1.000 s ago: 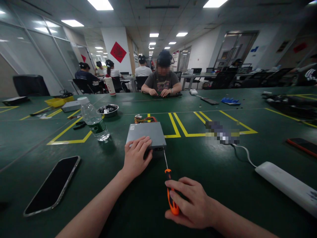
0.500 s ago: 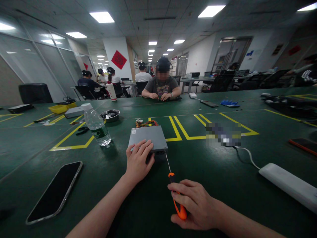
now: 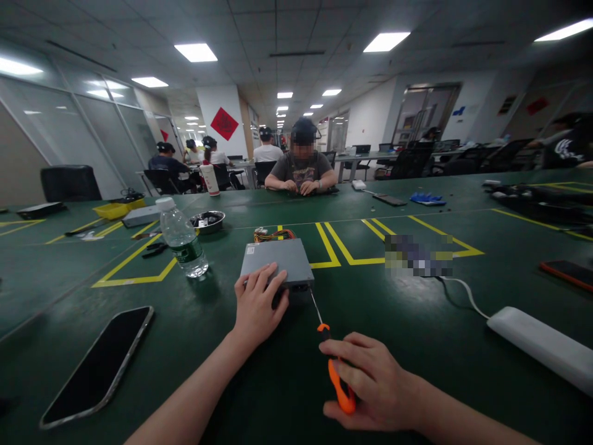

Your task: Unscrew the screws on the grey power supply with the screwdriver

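Note:
A grey metal computer power supply [image 3: 282,254] lies flat on the green table, its bundle of coloured cables [image 3: 273,235] at the far side. My left hand [image 3: 260,303] grips its near left edge, fingers spread over the top and thumb down by the front face. In my right hand [image 3: 370,380] is a screwdriver [image 3: 341,386] with an orange and black handle, held between thumb and fingers. Its thin shaft slants up to the lower right corner of the power supply's near face. What the tip meets there is too small to make out.
A water bottle [image 3: 184,244] and a metal bowl [image 3: 207,221] stand to the left, with a phone [image 3: 99,364] nearer. On the right lies a white power strip [image 3: 540,346] with a cable. A person [image 3: 302,164] sits across the table.
The screwdriver handle and my right hand have shifted slightly right, and the handle sits a little differently in the fingers. My left hand stays on the power supply. The view has tilted slightly.

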`<state>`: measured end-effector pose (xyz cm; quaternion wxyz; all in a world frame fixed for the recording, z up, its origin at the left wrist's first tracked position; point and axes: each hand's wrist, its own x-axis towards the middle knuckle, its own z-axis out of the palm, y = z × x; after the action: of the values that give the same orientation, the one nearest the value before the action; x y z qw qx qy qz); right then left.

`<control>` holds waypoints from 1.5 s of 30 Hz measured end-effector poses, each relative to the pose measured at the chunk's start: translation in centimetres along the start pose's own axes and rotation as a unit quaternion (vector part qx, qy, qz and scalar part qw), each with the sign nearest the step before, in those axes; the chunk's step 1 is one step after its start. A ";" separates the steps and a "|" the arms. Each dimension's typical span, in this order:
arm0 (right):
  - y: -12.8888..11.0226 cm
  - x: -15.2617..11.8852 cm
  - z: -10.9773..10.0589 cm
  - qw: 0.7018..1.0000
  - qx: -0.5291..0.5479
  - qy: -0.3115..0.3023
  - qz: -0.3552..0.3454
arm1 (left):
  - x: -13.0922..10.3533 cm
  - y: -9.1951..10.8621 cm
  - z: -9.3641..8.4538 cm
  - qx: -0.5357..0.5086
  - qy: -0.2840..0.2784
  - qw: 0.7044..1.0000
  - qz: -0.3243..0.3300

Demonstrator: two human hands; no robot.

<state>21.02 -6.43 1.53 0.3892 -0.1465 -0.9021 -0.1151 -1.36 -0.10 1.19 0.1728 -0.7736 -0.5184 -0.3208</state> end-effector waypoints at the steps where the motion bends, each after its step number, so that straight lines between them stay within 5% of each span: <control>1: 0.0 -0.1 -0.1 1.000 0.000 0.007 0.014 | 0.0 0.0 0.0 -0.001 0.002 1.000 0.000; 10: 0.0 -0.1 -1.2 0.998 0.006 -0.052 0.025 | 0.1 0.1 0.0 -0.006 0.012 1.000 0.007; 40: -0.4 1.3 -0.1 0.998 0.011 -0.065 -0.009 | 0.1 0.1 0.1 -0.001 0.009 1.000 -0.001; 45: -0.7 1.9 0.0 0.993 0.012 -0.118 -0.006 | 0.1 0.1 0.2 0.001 0.009 1.000 0.001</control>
<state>19.51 -6.76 2.85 0.2811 -0.1491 -0.9439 -0.0885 -1.22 0.05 1.12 0.1788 -0.7712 -0.5163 -0.3268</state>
